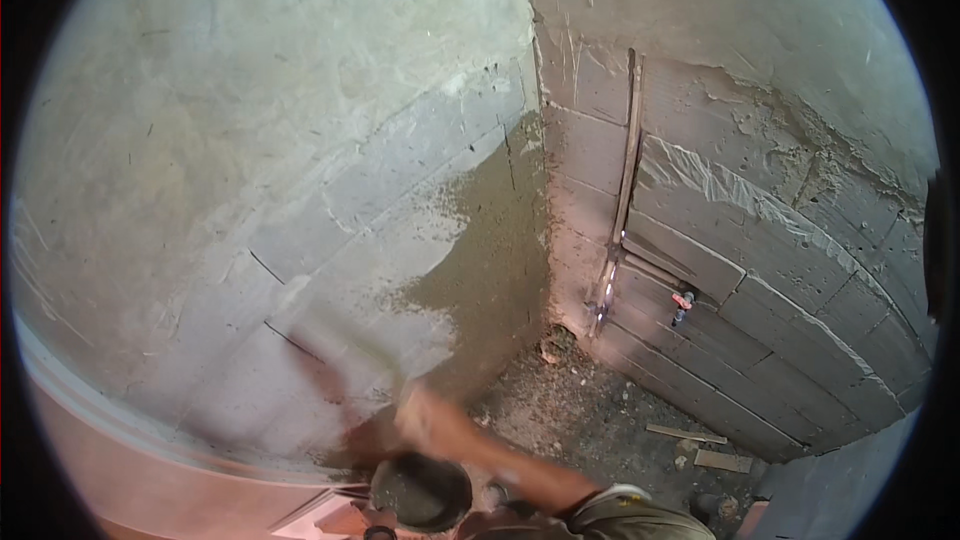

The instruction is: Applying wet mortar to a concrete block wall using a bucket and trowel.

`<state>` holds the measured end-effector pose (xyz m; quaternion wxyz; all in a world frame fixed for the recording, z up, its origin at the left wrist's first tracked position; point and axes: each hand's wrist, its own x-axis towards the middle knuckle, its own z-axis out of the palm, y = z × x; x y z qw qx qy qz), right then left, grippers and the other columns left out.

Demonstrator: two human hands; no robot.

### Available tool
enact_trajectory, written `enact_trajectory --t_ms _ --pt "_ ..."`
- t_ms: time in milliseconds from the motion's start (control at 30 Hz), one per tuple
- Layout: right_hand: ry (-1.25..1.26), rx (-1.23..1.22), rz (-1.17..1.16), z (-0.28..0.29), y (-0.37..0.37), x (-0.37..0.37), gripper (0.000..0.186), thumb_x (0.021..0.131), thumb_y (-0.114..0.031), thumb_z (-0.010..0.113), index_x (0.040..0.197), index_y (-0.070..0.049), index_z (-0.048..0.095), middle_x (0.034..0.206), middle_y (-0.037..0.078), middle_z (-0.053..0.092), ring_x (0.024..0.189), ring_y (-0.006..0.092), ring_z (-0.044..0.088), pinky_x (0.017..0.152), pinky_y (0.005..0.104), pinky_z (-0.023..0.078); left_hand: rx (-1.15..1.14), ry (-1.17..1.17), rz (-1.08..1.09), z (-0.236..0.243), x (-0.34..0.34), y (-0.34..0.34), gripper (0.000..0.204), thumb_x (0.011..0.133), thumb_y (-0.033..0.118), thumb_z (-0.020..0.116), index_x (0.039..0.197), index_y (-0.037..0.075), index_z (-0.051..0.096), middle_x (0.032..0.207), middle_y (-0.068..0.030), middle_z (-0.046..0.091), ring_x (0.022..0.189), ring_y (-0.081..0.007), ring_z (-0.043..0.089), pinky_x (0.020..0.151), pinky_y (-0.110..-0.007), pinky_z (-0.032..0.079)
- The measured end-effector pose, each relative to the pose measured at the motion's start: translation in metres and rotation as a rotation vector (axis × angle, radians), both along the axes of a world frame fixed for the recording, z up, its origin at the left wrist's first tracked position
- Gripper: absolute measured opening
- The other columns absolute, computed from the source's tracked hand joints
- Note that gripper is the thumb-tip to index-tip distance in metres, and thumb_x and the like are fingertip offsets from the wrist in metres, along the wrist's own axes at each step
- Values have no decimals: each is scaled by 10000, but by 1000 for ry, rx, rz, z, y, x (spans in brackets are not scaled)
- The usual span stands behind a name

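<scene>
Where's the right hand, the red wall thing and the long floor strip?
Right hand [424,419]: head view, its middle.
Red wall fitting [683,301]: head view, red top.
Long floor strip [686,434]: head view, middle.

The right grip [418,418] (slightly blurred) reaches leftward, forearm [530,472] outstretched.

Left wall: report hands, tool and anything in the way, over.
Right hand gripping motion-blurred tool before left wall, contact unclear; left hand not seen. Dark patch covers part of wall. Tub near right hand.
</scene>
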<state>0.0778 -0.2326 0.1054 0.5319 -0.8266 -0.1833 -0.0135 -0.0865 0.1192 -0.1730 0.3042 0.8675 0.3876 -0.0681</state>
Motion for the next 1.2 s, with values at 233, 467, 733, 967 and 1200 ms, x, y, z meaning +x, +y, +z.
enact_trajectory --t_ms 233,467,733,967,1200 --pt "361 -354 210 -191 -77 -143 367 836 -308 611 1071 -27 613 1081 225 615 956 386 605 827 470 474 188 122 -195 63 5 -60 836 699 188 641 1443 37 289 1300 -315 491 1195 -418 511 1031 -469 403" --pt "556 -332 502 -196 -210 -153 226 836 -248 613 1031 -150 670 794 70 605 650 245 567 621 380 489 155 -208 -674 155 38 -170 614 702 166 639 1308 214 555 952 -251 657 902 -408 634 813 -483 504" --pt "1422 375 37 -203 -205 -157 183 855 -204 703 977 -99 616 628 14 529 456 115 502 367 273 393 12 -218 -720 175 60 -281 520 725 129 644 1241 188 612 1029 -227 654 963 -400 627 857 -438 506" --pt "1264 904 13 -186 -264 -215 324 902 -142 598 1198 -30 530 660 9 510 465 86 492 379 230 424 -246 -178 -475 121 81 -281 530 713 92 623 1243 97 606 1102 -183 675 1057 -304 644 929 -357 475" --pt "673 1424 -187 -99 -243 -207 520 876 -241 566 1326 -26 416 718 56 522 481 137 513 390 273 465 -495 -77 -169 66 68 -251 534 659 28 638 1192 -1 613 1022 -165 691 864 -231 673 778 -360 551"
